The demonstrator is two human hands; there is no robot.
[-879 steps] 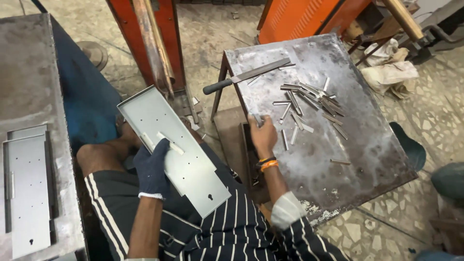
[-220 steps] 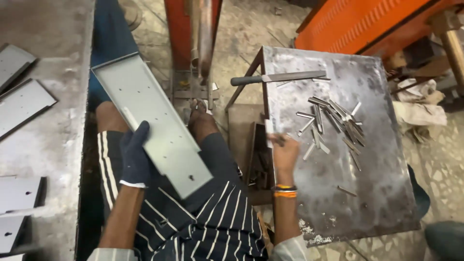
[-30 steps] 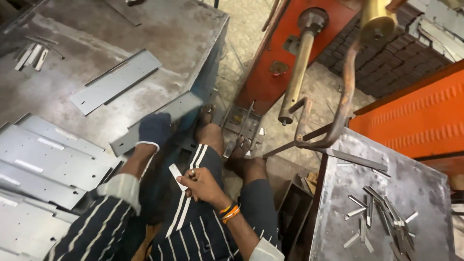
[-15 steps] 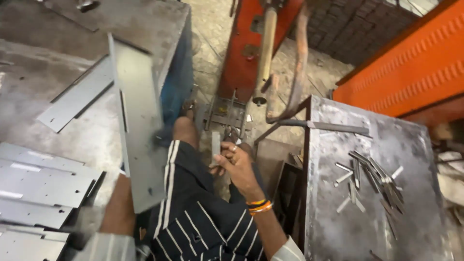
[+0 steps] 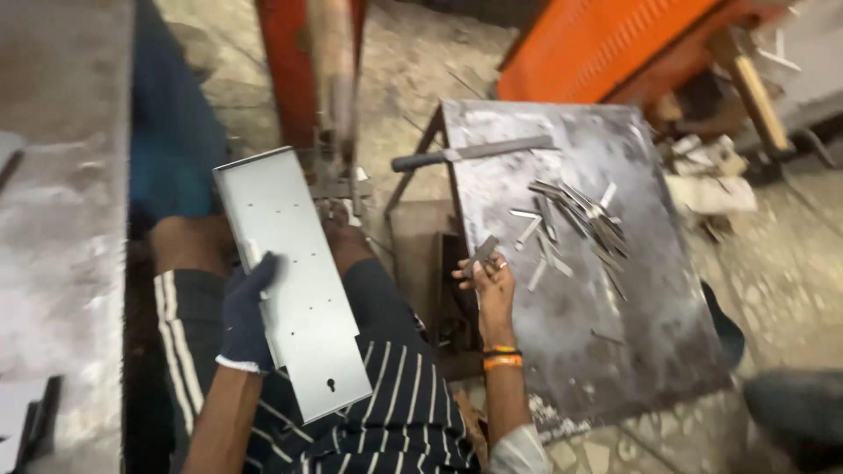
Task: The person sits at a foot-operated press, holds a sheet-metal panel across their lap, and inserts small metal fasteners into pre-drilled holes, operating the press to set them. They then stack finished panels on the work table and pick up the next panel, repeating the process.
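Largest in the frame was the grey metal work table (image 5: pixel 580 351), filling the centre right; it sat close beside the seated person, so small parts lay within easy reach of the right arm. On its upper edge rested a long flat bar with a dark handle (image 5: pixel 474 152), and in its middle a loose heap of narrow metal strips (image 5: pixel 575 215) lay fanned out, apparently as a supply to pick from.

Next in size, the long perforated sheet-metal panel (image 5: pixel 294 276) ran from upper centre-left down across the person's lap. The gloved left hand (image 5: pixel 246 312) was clenched on its left edge, steadying it, with its far end lying just below the red machine column (image 5: pixel 312 79) at the top centre.

The bare right hand (image 5: pixel 492 281), at frame centre, pinched one small metal strip (image 5: pixel 483 250) between fingertips at the table's left edge, lifted clear of the heap.

A second grey bench (image 5: pixel 61 263) filled the left side. The floor (image 5: pixel 413 61) was worn, speckled stone, with an orange machine housing (image 5: pixel 597 44) at the upper right and rags and scraps (image 5: pixel 711 180) beside it.
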